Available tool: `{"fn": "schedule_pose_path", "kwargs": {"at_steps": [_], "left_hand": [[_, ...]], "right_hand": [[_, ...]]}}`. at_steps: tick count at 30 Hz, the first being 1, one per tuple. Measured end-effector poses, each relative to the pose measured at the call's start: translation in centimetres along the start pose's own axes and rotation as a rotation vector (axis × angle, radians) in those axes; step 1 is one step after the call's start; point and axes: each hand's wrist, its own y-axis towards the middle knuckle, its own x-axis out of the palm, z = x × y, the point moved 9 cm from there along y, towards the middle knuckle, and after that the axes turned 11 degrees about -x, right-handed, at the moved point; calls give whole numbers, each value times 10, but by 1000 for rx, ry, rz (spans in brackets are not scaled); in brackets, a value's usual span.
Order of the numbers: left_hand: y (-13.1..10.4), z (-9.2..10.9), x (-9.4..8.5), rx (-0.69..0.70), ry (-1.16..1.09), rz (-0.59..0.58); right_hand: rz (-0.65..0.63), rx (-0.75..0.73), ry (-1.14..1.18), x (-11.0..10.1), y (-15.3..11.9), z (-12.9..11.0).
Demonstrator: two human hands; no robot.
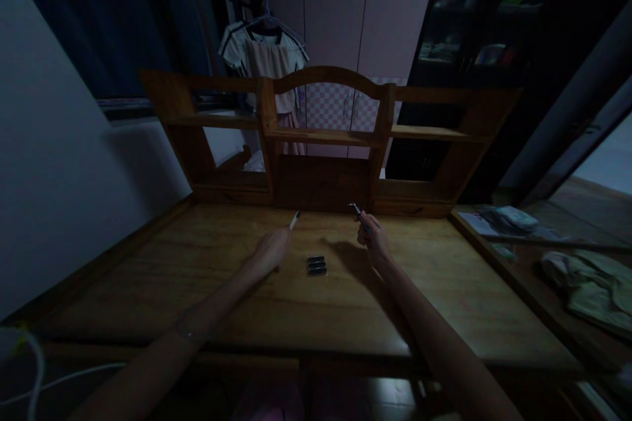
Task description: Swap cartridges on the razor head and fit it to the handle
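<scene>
My left hand (274,248) is closed round a slim white stick with a dark tip (295,220), which points up and away from me over the desk. My right hand (374,237) grips the dark handle of a thin tool with a small shiny bent head (356,209). Its head leans up and to the left; its exact kind is too small to make out. Between my hands, nearer to me, several short black pieces with shiny ends (316,266) lie side by side on the wooden desk (237,322). Neither hand touches them.
A wooden shelf unit (323,138) with small drawers borders the desk's far edge. Clothes on a hanger (269,52) hang behind it. To the right, a lower surface holds a crumpled cloth (587,283) and plastic packets (513,217). A white cable (37,362) runs at lower left.
</scene>
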Motion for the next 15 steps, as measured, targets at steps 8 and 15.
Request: {"fn": "schedule_pose_path", "kwargs": {"at_steps": [8,15], "left_hand": [[-15,-7,1,23,221,66],[-30,38,-28,282,6,227]], "right_hand": [[15,-11,28,3,-2,2],[-24,-19,53,9,-7,-3]]}}
